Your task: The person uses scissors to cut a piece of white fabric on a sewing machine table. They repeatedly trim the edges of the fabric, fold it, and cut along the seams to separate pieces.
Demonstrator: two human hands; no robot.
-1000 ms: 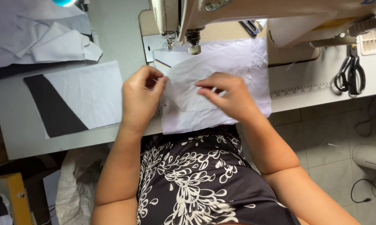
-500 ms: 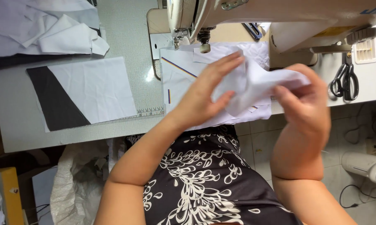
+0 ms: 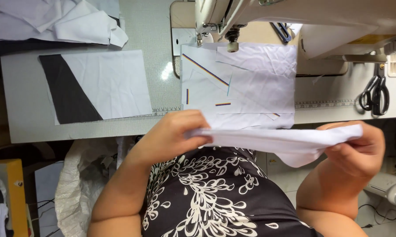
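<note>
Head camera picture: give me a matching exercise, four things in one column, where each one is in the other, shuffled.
Things:
1. scissors
2. black and white panel
3. folded white cloth
4. white pieces with striped trim

Places:
A. under the sewing machine's needle
B. held between left hand and right hand
C. far right of the table
D. flat on the table's left

Pairs: 1-C, 2-D, 3-B, 4-A

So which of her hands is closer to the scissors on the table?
Right. The right hand holds the folded white cloth just below the black scissors. The left hand holds the cloth's other end, far across the table.
</note>
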